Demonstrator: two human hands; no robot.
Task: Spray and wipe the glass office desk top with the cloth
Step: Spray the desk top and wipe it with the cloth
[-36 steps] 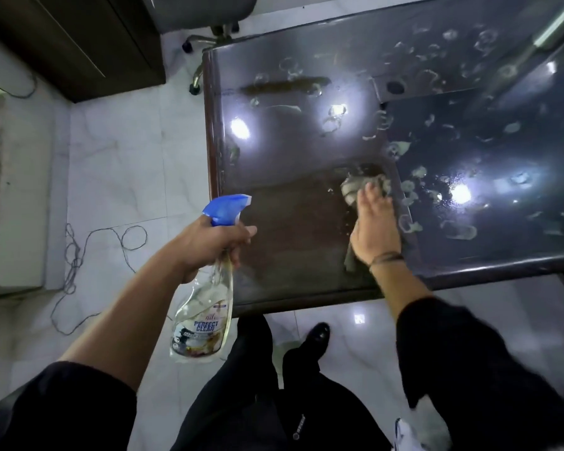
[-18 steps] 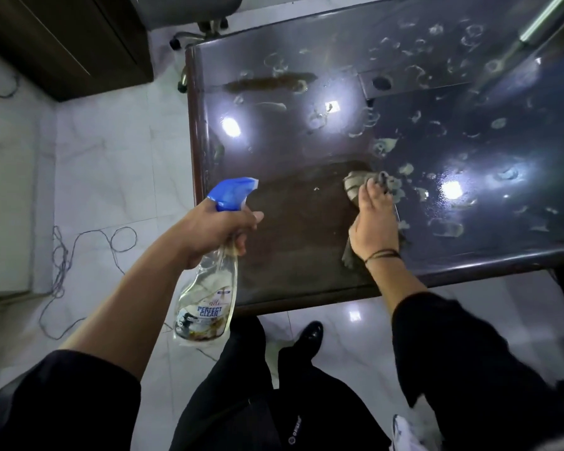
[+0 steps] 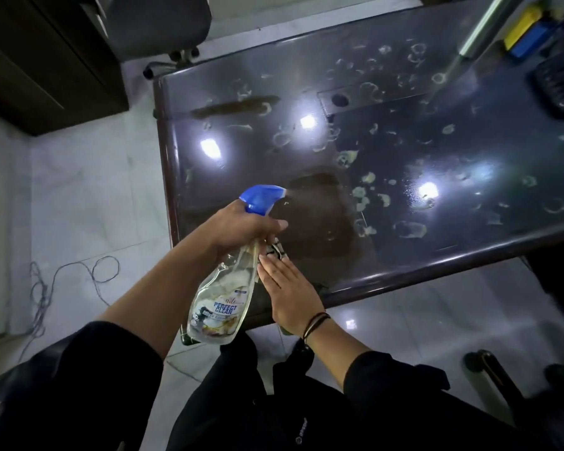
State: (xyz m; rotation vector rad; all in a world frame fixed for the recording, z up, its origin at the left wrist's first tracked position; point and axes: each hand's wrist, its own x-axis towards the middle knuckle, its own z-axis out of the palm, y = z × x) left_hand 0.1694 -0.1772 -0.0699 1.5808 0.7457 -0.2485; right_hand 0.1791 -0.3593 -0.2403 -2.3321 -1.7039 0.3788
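Head view: one spray bottle (image 3: pixel 223 297) in left hand (image 3: pixel 241 227) grip — right hand (image 3: pixel 288 288) flat on one cloth (image 3: pixel 274 252).

Left hand (image 3: pixel 241 227) has a firm grip on the spray bottle (image 3: pixel 223 297), blue nozzle (image 3: pixel 262 197) aimed over the dark glass surface (image 3: pixel 404 151), a faint mist at its tip. Right hand (image 3: pixel 287 288) lies flat, fingers straight, pressing the cloth (image 3: pixel 274 252) near the front edge. Foam blotches (image 3: pixel 407 229) dot the glass; an office chair (image 3: pixel 163 24) stands behind
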